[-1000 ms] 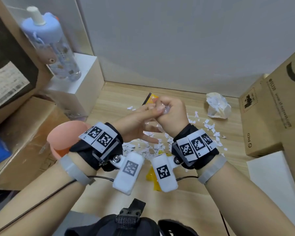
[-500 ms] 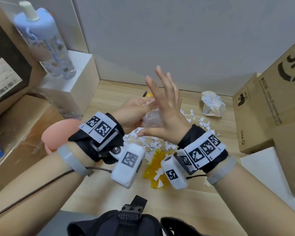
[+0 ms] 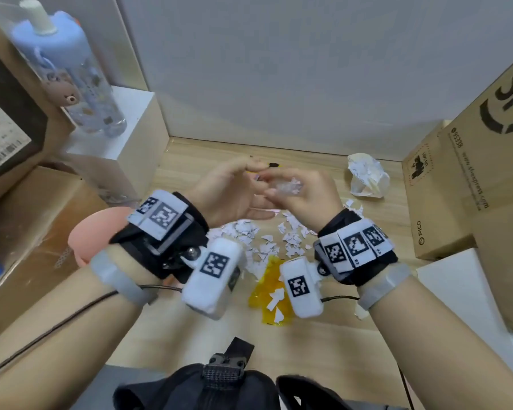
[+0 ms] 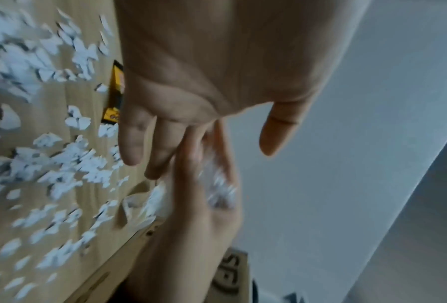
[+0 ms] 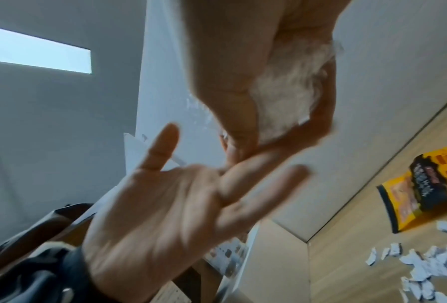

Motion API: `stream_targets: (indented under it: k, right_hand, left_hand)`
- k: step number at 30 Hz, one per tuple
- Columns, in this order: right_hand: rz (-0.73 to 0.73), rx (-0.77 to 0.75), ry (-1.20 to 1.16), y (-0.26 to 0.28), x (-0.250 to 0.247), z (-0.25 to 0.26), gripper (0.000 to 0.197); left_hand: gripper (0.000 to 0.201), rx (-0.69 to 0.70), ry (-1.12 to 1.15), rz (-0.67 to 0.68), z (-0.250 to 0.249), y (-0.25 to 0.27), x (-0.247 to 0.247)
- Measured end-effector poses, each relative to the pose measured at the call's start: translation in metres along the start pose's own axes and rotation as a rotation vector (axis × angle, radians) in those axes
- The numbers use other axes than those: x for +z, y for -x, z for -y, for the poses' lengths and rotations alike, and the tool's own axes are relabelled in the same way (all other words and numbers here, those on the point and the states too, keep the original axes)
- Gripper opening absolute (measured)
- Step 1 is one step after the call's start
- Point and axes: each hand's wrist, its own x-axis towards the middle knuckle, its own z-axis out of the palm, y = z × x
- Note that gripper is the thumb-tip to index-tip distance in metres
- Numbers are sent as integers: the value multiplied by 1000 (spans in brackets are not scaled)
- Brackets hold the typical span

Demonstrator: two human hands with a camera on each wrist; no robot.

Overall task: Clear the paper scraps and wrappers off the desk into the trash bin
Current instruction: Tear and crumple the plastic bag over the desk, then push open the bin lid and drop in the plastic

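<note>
Above the desk [image 3: 208,161] my right hand [image 3: 308,196] grips a wad of clear wrapper and paper scraps [image 3: 288,187]. The right wrist view shows the wad [image 5: 287,88] cupped in its curled fingers. My left hand [image 3: 240,187] is open beside it, palm up, fingertips touching the right hand's fingers; its palm [image 5: 165,205] holds nothing. Loose white paper scraps [image 3: 264,241] lie scattered below the hands. A yellow wrapper [image 3: 271,294] lies nearer me, a yellow-black packet [image 5: 424,188] lies near the back wall, and a crumpled clear wrapper [image 3: 366,176] sits at the back right.
Cardboard boxes [image 3: 462,184] wall off the right side, with a white block [image 3: 456,291] in front of them. On the left stand a white box [image 3: 125,149] carrying a blue-capped bottle [image 3: 71,78], more cardboard, and a pink round object [image 3: 95,232] at the desk's edge.
Half a second ago the right hand's fingers stood spread and upright with the wad between both palms. Now the right fingers have curled round the wad and the left hand has opened.
</note>
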Motion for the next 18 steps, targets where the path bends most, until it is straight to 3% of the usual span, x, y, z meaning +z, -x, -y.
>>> stream_targets:
  k: [3,5,6,8,10,11,13,15,18]
  right_hand:
    - [-20,62,-125,-2,9,-3,1]
    - [-3,79,-153,-5,19,1,8]
    - [-2,80,-168,-7,26,3,15]
    - [-20,68,-217,-10,38,3,50]
    - [-19,51,-306,-11,50,4,86]
    - [-16,58,-368,-12,56,5,92]
    - [-7,123,-482,-14,69,8,81]
    - [-1,173,-535,-17,82,10,58]
    - [40,141,-508,-16,94,15,50]
  left_hand:
    - [34,-15,-117,-38,-3,20,-24]
    - [39,38,-285,-166,-2,34,-37]
    - [42,75,-361,-249,0,41,-45]
    - [45,102,-466,-362,3,58,-66]
    - [50,58,-601,-420,7,77,-87]
    - [52,23,-708,-447,9,85,-96]
    - [53,-81,-933,-491,17,100,-112]
    - [55,-146,-1094,-577,27,107,-124]
    - [44,-53,-1091,-741,36,108,-129]
